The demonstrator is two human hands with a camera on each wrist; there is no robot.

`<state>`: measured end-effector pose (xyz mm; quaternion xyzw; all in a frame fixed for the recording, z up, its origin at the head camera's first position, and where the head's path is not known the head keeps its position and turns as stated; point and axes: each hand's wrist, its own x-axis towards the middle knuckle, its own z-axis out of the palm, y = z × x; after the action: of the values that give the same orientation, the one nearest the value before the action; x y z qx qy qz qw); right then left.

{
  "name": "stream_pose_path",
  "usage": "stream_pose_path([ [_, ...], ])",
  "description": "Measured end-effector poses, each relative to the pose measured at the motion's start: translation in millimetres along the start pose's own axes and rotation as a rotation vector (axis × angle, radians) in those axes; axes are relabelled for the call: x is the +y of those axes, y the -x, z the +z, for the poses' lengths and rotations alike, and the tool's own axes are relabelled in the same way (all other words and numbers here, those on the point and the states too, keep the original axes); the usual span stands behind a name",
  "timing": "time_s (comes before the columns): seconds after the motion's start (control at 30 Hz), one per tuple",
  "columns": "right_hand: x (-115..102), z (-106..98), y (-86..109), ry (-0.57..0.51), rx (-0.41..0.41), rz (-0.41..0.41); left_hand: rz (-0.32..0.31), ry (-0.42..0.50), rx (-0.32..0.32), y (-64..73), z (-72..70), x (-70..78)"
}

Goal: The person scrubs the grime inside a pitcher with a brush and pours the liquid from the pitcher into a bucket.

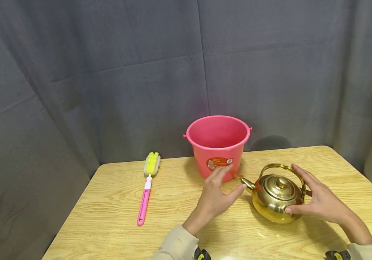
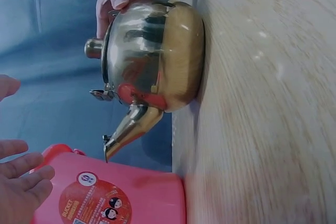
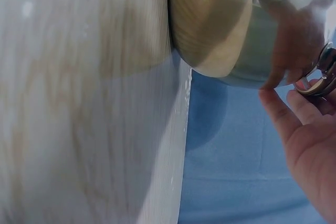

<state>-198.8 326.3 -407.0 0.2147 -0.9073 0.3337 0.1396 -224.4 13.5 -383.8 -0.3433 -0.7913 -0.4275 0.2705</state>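
A shiny gold teakettle (image 1: 271, 207) with a knobbed lid and an arched handle stands upright on the wooden table, spout toward the bucket. My right hand (image 1: 323, 202) is at its right side, thumb against the body and the other fingers reaching up by the handle; the right wrist view shows a fingertip (image 3: 269, 98) right at the metal. My left hand (image 1: 215, 196) hovers left of the spout (image 2: 128, 129), thumb and fingers spread, nothing held. Behind that hand stands a pink bucket (image 1: 202, 153) with an orange-red label.
To the left lies a cleaning brush (image 1: 144, 206) with a pink handle and a yellow-and-white sponge head. A grey curtain (image 1: 140, 90) hangs behind the table's far edge. The wooden table (image 1: 108, 216) has rounded back corners.
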Motion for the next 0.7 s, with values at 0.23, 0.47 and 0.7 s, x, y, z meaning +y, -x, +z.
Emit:
stream_pose_path([
  [0.23, -4.9, 1.0, -2.0, 0.000, -0.006, -0.002, 0.005, -0.026, -0.002, 0.5, 0.5, -0.8],
  [0.47, -4.8, 3.6, -2.0, 0.001, -0.005, -0.010, -0.004, -0.032, -0.021, -1.1, 3.8, -0.4],
  [0.7, -3.5, 4.5, -2.0, 0.000, 0.007, -0.025, -0.021, -0.010, -0.057, -2.1, 8.2, 0.6],
])
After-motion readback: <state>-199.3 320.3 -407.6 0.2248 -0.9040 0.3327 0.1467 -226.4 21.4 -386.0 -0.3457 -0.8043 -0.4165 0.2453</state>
